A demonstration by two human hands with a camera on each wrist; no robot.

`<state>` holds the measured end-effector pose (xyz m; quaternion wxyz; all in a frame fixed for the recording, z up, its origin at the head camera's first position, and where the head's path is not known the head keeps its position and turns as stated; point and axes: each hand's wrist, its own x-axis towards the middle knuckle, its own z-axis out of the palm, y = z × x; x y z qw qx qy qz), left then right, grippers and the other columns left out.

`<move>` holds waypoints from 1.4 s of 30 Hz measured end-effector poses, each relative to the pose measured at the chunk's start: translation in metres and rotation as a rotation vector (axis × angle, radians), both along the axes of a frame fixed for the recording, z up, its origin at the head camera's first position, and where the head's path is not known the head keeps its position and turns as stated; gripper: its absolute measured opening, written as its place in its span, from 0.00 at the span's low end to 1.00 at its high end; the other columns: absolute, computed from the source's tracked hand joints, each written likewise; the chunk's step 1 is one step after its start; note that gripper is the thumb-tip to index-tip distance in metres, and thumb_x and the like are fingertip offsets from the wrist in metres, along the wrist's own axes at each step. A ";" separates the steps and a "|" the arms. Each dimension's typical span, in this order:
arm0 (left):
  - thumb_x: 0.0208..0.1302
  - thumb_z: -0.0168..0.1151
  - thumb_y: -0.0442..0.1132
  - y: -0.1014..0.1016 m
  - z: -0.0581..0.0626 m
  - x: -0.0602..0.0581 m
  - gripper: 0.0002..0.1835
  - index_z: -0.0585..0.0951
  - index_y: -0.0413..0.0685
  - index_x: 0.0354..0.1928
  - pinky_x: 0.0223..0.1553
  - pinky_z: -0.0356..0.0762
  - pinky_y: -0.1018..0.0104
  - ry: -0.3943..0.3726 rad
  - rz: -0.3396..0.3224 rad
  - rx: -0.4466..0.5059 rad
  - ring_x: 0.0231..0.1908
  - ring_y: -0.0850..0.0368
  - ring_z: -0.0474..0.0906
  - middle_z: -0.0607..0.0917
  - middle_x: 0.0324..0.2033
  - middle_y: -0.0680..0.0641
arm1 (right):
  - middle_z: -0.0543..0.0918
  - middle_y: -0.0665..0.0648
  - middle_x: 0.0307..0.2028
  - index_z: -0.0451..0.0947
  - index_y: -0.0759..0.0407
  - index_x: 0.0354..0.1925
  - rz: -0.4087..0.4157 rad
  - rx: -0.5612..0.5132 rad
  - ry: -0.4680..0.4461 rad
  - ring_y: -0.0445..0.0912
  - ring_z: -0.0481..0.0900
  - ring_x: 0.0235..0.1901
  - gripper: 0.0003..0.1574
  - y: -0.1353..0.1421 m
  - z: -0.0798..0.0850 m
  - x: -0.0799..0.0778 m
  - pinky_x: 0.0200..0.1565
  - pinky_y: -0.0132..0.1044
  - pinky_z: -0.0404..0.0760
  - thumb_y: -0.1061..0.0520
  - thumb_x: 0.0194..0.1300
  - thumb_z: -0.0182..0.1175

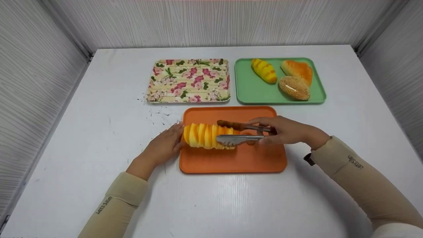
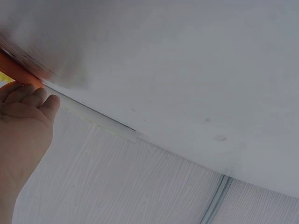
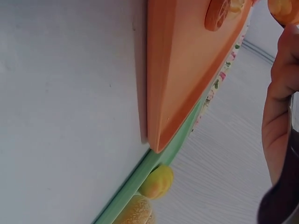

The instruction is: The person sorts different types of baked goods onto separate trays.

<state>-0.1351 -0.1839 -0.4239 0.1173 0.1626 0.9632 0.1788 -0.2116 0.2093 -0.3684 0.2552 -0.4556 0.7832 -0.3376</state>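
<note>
An orange tray [image 1: 231,163] lies in front of me, with a long yellow-orange bread loaf, scored or sliced crosswise [image 1: 201,135], on its left part. My right hand [image 1: 286,130] grips metal tongs [image 1: 246,138] by the handle end. The tongs' two arms are spread, and their scalloped tips overlap the right part of the loaf in the head view. My left hand [image 1: 165,143] rests at the tray's left edge, beside the loaf's end. In the left wrist view, the fingers [image 2: 35,97] lie against the orange rim, slightly bent.
Behind are a flower-patterned tray [image 1: 191,81] and a green tray [image 1: 257,94]. The green one carries a yellow striped bread [image 1: 264,71], a golden bread [image 1: 299,69] and a seeded bun [image 1: 294,88]. A small round orange-brown piece [image 3: 218,14] lies on the orange tray.
</note>
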 end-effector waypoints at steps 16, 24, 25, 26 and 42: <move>0.74 0.48 0.49 0.001 0.001 0.002 0.34 0.52 0.40 0.73 0.69 0.47 0.51 0.025 -0.039 -0.024 0.71 0.48 0.46 0.52 0.72 0.43 | 0.76 0.61 0.39 0.61 0.46 0.70 -0.310 -0.042 -0.093 0.58 0.68 0.19 0.35 0.026 0.004 -0.028 0.21 0.40 0.72 0.55 0.68 0.58; 0.74 0.47 0.49 0.001 0.001 0.002 0.34 0.51 0.40 0.74 0.69 0.46 0.52 0.020 -0.034 -0.027 0.71 0.49 0.46 0.52 0.73 0.43 | 0.73 0.66 0.33 0.58 0.56 0.71 -0.471 -0.053 -0.110 0.55 0.67 0.20 0.36 0.036 0.006 -0.038 0.23 0.43 0.71 0.54 0.69 0.57; 0.74 0.47 0.49 0.001 0.001 0.002 0.34 0.51 0.40 0.74 0.69 0.46 0.52 0.020 -0.033 -0.026 0.71 0.49 0.46 0.52 0.73 0.43 | 0.73 0.66 0.31 0.58 0.55 0.71 -0.485 -0.054 -0.101 0.55 0.68 0.20 0.36 0.037 0.005 -0.040 0.23 0.42 0.71 0.53 0.69 0.57; 0.74 0.46 0.49 0.001 0.001 0.002 0.34 0.51 0.40 0.74 0.69 0.46 0.52 0.021 -0.033 -0.027 0.71 0.49 0.46 0.51 0.73 0.43 | 0.73 0.65 0.30 0.58 0.53 0.71 -0.501 -0.050 -0.088 0.57 0.68 0.20 0.37 0.039 0.003 -0.043 0.23 0.41 0.71 0.52 0.69 0.57; 0.74 0.47 0.48 -0.001 0.000 0.003 0.34 0.52 0.40 0.73 0.69 0.47 0.52 0.037 -0.035 -0.009 0.71 0.49 0.46 0.52 0.73 0.44 | 0.74 0.64 0.44 0.54 0.49 0.73 -0.687 0.002 -0.116 0.47 0.70 0.21 0.41 0.049 -0.005 -0.061 0.27 0.41 0.73 0.45 0.68 0.57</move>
